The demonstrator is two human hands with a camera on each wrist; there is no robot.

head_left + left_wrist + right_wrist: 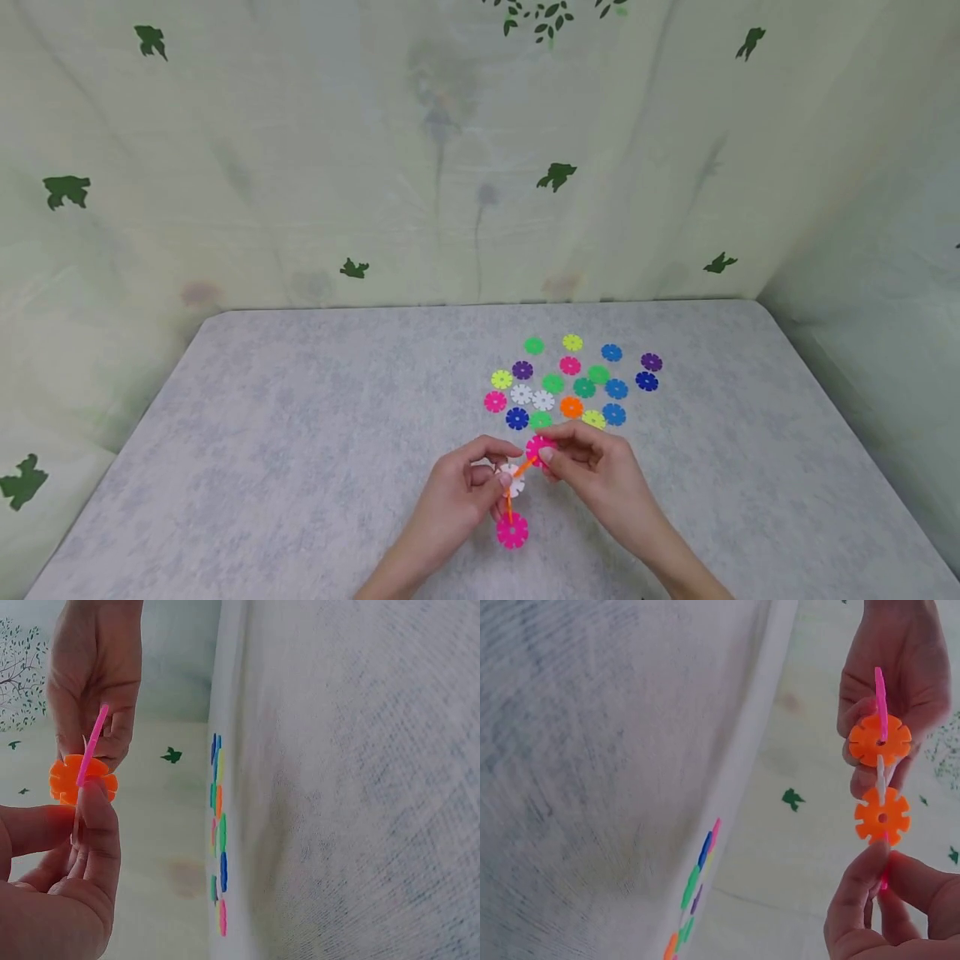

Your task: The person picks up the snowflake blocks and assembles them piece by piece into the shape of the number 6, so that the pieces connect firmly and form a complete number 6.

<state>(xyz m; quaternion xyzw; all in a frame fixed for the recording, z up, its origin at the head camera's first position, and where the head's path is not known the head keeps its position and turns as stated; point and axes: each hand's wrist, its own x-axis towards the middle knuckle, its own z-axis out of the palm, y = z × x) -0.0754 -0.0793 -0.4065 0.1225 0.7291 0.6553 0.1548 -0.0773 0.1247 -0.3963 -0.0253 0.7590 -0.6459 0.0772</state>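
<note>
Linked row of five thin, notched discs (880, 780), apparently plastic, found held between both hands above the grey mottled desk (300, 433). Left hand (465, 487): thumb and fingers pinched on the white notched disc (517, 485) at mid-row. Right hand (600, 471): thumb and fingers clamped on one bright pink end disc (537, 448). One orange disc (866, 821) joins this pink to the white; a second orange disc (862, 742) joins the white to the other pink disc (512, 533), on which no fingers are seen. Seating depth of the slots cannot be verified. Risks, as judged: a pull or twist out of line with a slot could part a joint; excess pinch pressure could bend a disc; the unsupported pink end could be knocked loose by the left hand. Loose multicoloured discs (552, 383) lie just beyond; a dipping right hand could scatter the nearest.
</note>
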